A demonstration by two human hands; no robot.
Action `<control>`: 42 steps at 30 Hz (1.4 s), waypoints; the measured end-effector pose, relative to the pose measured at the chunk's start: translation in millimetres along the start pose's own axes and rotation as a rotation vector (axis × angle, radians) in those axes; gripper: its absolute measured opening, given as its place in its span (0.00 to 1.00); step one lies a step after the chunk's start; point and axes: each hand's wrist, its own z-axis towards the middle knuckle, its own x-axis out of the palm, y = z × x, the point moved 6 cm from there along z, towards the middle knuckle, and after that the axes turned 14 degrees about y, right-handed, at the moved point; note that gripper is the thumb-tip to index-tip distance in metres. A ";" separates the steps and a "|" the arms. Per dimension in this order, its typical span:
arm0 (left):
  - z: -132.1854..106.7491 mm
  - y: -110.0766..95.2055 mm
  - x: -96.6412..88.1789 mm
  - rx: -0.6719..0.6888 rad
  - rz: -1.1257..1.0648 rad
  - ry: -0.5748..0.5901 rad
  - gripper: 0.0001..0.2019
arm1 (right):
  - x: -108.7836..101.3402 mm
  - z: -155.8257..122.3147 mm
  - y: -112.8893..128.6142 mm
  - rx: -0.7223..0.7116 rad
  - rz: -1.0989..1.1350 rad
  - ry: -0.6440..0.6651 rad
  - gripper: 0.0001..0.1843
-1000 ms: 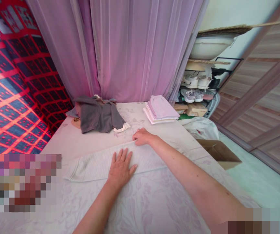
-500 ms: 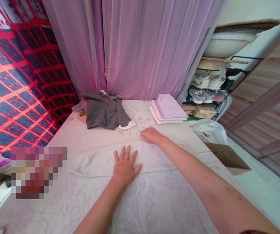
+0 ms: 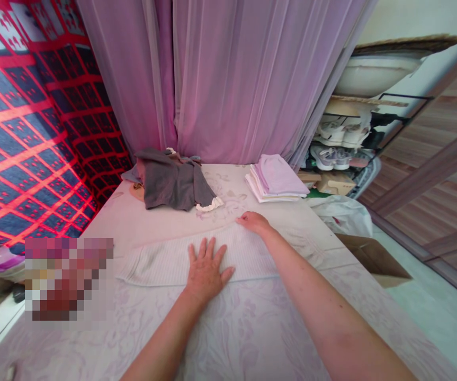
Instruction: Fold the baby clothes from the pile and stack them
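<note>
A long white ribbed garment (image 3: 160,264) lies flat and folded into a strip across the floral-covered table (image 3: 244,328). My left hand (image 3: 208,270) rests on its middle, palm down with the fingers spread. At the garment's far edge my right hand (image 3: 253,221) has its thumb and fingers pinched together on the cloth. The right forearm crosses over the garment's right part and hides some of it; a gathered end (image 3: 307,243) shows beyond the arm.
A heap of dark grey clothes (image 3: 168,180) lies at the back left. Folded lilac and white clothes (image 3: 278,177) are stacked at the back right. Past the right edge stand a cardboard box (image 3: 371,256) and a shoe rack (image 3: 343,132). Purple curtains (image 3: 232,79) hang behind.
My right hand has shifted slightly right along the garment's far edge, still pinching. My left hand stays spread on the cloth. The whole view has moved a little.
</note>
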 end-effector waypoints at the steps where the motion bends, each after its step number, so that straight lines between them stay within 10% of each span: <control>1: 1.0 4.1 -3.3 0.004 -0.014 0.015 0.30 | -0.3 -0.4 -0.3 -0.004 0.009 0.015 0.12; 6: 9.6 66.9 -47.1 -0.082 -0.013 -0.077 0.24 | 1.4 -10.3 3.4 -0.113 0.086 0.009 0.04; 11: 16.5 126.7 -67.7 -0.077 -0.046 0.153 0.16 | 8.0 -30.8 1.0 -0.190 0.156 -0.099 0.07; 24: 7.5 145.1 -72.9 0.059 -0.048 0.273 0.16 | -4.9 -62.2 11.3 -0.175 -0.015 -0.246 0.15; 33: -15.2 164.7 -90.1 -0.223 0.134 0.544 0.35 | -3.2 -67.3 15.6 -0.198 -0.111 -0.371 0.08; 42: -32.7 201.4 -87.4 -0.108 -0.186 0.372 0.28 | 6.5 -68.5 -0.6 -0.270 0.065 -0.429 0.11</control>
